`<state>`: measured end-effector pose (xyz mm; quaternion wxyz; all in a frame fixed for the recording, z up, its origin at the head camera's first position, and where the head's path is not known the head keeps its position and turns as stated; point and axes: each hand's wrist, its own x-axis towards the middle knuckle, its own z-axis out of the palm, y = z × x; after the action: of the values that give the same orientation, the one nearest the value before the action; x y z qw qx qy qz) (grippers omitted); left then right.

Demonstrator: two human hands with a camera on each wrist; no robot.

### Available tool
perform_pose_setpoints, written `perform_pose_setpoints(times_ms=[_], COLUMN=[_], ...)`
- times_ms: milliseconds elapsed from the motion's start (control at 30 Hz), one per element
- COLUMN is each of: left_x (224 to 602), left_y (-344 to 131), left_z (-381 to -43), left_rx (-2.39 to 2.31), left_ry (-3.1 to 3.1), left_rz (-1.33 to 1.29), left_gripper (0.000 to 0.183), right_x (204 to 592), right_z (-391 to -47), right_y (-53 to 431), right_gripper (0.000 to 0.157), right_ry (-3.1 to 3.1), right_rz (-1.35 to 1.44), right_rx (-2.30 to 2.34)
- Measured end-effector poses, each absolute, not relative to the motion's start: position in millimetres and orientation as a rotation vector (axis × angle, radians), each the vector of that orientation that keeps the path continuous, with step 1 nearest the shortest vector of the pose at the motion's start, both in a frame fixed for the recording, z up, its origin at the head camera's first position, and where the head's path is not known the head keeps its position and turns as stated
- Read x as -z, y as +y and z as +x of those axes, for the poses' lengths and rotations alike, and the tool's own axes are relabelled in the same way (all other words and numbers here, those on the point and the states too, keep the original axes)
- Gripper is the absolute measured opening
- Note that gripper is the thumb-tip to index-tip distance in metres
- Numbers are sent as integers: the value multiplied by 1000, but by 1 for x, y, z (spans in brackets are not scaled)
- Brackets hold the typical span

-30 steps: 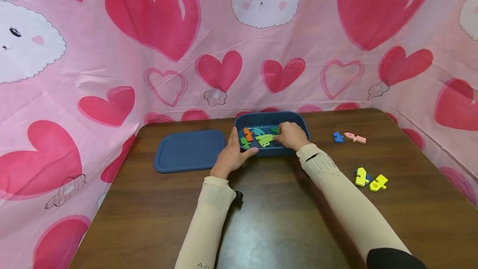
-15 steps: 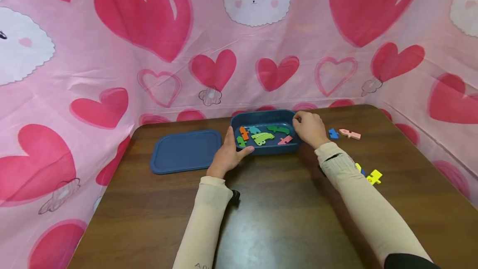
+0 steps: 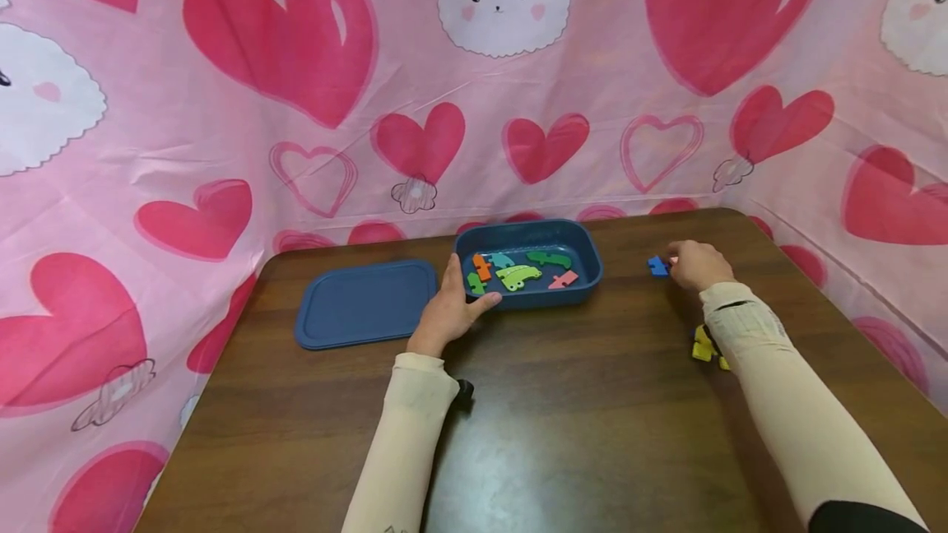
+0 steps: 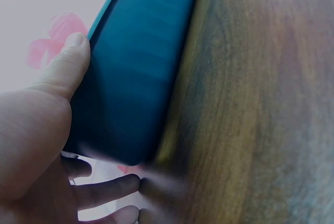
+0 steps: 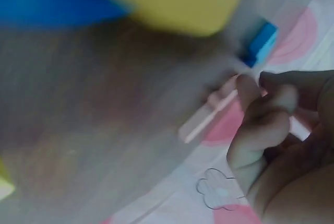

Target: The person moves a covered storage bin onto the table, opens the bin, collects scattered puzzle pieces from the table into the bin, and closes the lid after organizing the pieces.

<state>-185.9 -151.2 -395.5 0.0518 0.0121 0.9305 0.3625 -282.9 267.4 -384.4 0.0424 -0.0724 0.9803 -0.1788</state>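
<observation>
My left hand (image 3: 448,312) rests at the near left corner of a dark blue box (image 3: 592,270). Its thumb touches the front side in the left wrist view, and the other fingers extend past the corner. Over a pale pink puzzle piece (image 5: 201,122) is my right hand (image 3: 699,266). In the right wrist view its bent fingertips come up against the piece; whether they pinch it cannot be told. Beside it lies a small blue piece (image 3: 657,266). The box holds orange (image 3: 481,267), light green (image 3: 518,275), dark green (image 3: 550,258) and pink (image 3: 564,279) pieces, among others.
A flat dark blue lid (image 3: 366,304) lies left of the box on the brown wooden table (image 3: 563,434). Yellow pieces (image 3: 702,345) sit beneath the right forearm, partly hidden by it. A pink heart-patterned cloth (image 3: 474,163) stands behind the table.
My right hand has moved right, from inside the box past its right rim, to the pale pink piece. The pink piece stays in the box. My left hand keeps its place.
</observation>
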Motion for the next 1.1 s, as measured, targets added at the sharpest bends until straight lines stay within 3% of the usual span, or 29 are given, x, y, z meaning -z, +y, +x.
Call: perform_pose_setpoints(times_ms=[133, 467, 733, 1100], left_x=[396, 397, 397, 395], left_y=[-151, -152, -152, -152], left_z=[-186, -188, -188, -187], left_rx=[-1093, -1092, -1086, -1118], left_ry=[2834, 2833, 2834, 2827], left_rz=[28, 41, 37, 46], left_gripper=[114, 113, 113, 113], right_x=[389, 394, 397, 369], right_z=[-286, -289, -290, -284], right_y=[275, 267, 260, 222], right_gripper=[34, 8, 10, 14], right_ry=[2967, 2969, 3029, 3161], right_rz=[-285, -343, -402, -550], right_rx=[549, 555, 587, 827])
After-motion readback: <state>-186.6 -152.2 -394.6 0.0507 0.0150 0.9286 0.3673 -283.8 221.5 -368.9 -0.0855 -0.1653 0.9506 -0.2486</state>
